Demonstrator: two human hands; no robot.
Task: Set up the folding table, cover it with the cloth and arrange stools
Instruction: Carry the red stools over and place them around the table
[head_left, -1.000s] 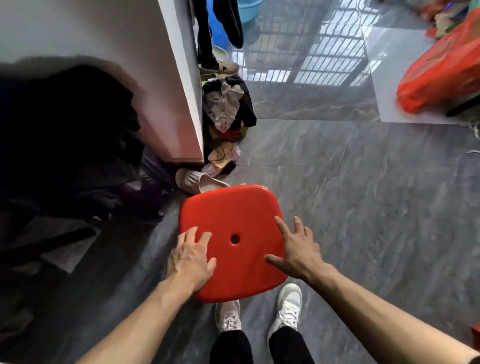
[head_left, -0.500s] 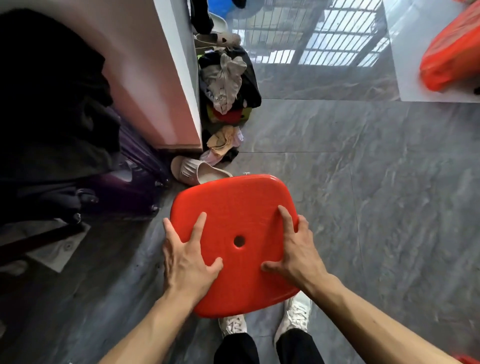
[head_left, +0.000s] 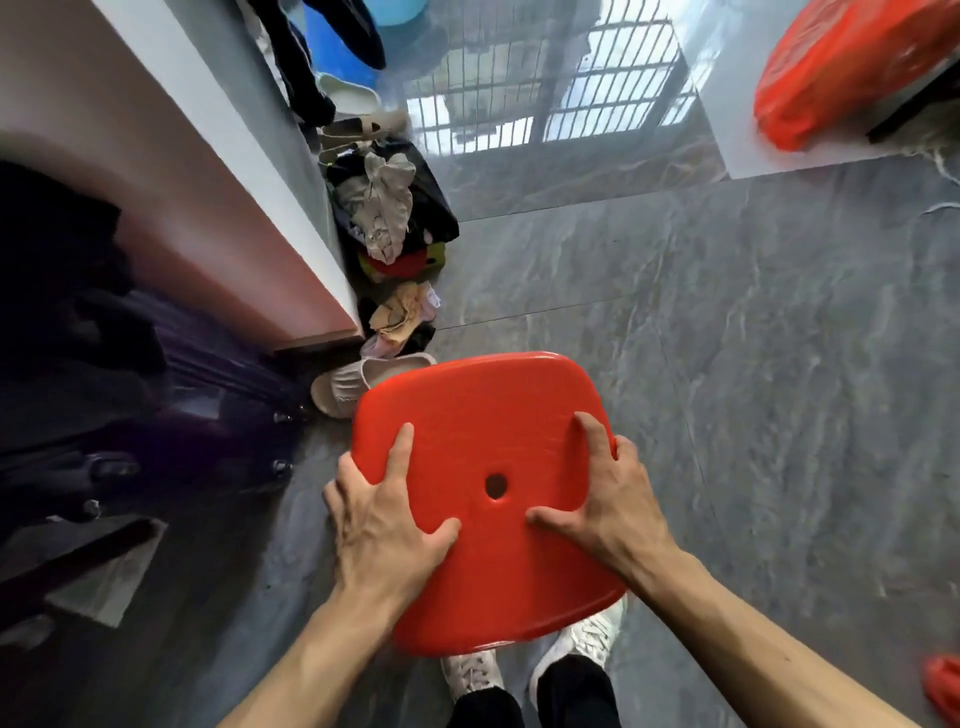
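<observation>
One glossy red plastic stool seat (head_left: 488, 499), square with rounded corners and a single small round hole near its middle, is seen from above; its legs are hidden beneath it. It is held in front of the person, above the grey marbled tile floor (head_left: 727, 364) and over two white laced sneakers (head_left: 587, 636), so whether it rests on the floor cannot be told.

Two bare hands are laid on the seat. The left hand (head_left: 382, 525) is placed at the seat's left edge, its index finger stretched flat across the red top and its thumb spread toward the hole, while the remaining fingers are bent over the rim. The right hand (head_left: 608, 512) is set at the right edge in mirrored fashion: one finger is extended along the surface, the thumb is pointed inward toward the hole, and the outer fingers are wrapped round the side. The seat is thus gripped between both hands by its opposite edges.

Beyond the seat, one beige ribbed slipper (head_left: 353, 387) is seen beside the corner of a pink and white wall (head_left: 218, 197). One pile of crumpled clothes (head_left: 389, 218) lies along that wall. One dark purple suitcase (head_left: 197, 415) is partly visible at the left. One large red plastic bag (head_left: 852, 67) is seen at the upper right.
</observation>
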